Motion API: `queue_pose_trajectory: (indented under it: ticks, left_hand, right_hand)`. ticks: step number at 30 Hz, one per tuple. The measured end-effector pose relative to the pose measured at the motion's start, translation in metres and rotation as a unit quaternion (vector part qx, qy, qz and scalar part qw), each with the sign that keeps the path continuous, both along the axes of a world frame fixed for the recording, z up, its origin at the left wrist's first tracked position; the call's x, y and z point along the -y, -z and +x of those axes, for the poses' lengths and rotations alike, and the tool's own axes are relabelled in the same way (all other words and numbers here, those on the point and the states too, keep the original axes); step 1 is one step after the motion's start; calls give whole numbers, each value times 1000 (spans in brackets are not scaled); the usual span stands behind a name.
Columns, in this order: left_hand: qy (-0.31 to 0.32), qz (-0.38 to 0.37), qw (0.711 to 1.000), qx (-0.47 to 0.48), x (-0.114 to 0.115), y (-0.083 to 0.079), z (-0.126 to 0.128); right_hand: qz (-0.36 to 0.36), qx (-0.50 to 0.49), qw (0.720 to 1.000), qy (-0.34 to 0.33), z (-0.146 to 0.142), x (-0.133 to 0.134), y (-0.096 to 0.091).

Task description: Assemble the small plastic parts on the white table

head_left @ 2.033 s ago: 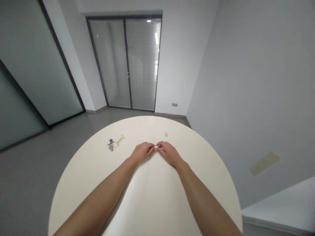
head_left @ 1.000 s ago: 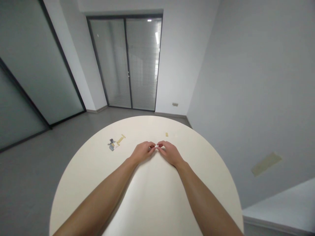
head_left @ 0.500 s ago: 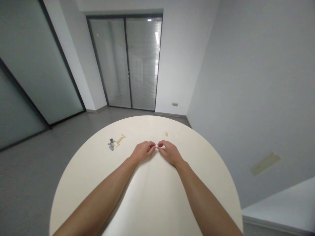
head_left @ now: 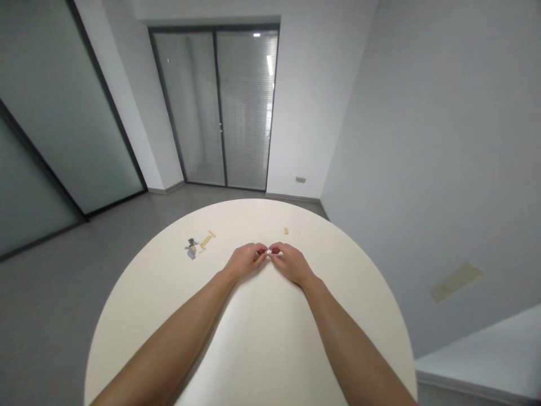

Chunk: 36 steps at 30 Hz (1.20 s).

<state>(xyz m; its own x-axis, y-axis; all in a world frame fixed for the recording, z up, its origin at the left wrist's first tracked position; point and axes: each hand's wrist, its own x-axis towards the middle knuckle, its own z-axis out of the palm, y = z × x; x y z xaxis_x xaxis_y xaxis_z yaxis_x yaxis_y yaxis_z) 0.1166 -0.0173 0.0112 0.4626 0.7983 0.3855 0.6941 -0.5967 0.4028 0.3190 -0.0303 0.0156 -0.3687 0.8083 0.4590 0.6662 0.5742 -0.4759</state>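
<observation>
My left hand (head_left: pixel 246 260) and my right hand (head_left: pixel 291 261) meet above the middle of a round cream table (head_left: pixel 262 338). Both are closed in a pinch, thumb against fingers, with the fingertips almost touching. Between them is a tiny white piece (head_left: pixel 269 252), held from either side; it is too small for me to tell its kind. The fingers cover most of it.
Left of my hands lies a small cluster of grey and yellowish tape-like scraps (head_left: pixel 193 249), with a yellowish strip (head_left: pixel 207 241) beside it. A small yellowish piece (head_left: pixel 286 231) lies beyond my right hand. The table's far edge (head_left: pixel 253 199) curves behind.
My right fingers have shifted very slightly, and a little more of the white piece shows between the hands. Otherwise the arms and the table look the same.
</observation>
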Motion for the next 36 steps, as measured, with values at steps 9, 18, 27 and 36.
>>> queue_pose_trajectory:
  ticks: [9, 18, 27, 36]
  left_hand:
    - [-7, -8, 1000, 3, 2, -2, 1]
    - [-19, -18, 1000, -12, 5, -6, 2]
    - [-18, -17, 1000, -14, 4, -5, 2]
    - [-17, -25, 999, -25, 6, -9, 2]
  right_hand:
    - [-11, 10, 1000, 7, 1, 0, 2]
    - [-13, 9, 1000, 12, 1, 1, 0]
    - [-21, 12, 1000, 7, 1, 0, 2]
    - [-37, 20, 999, 11, 2, 0, 1]
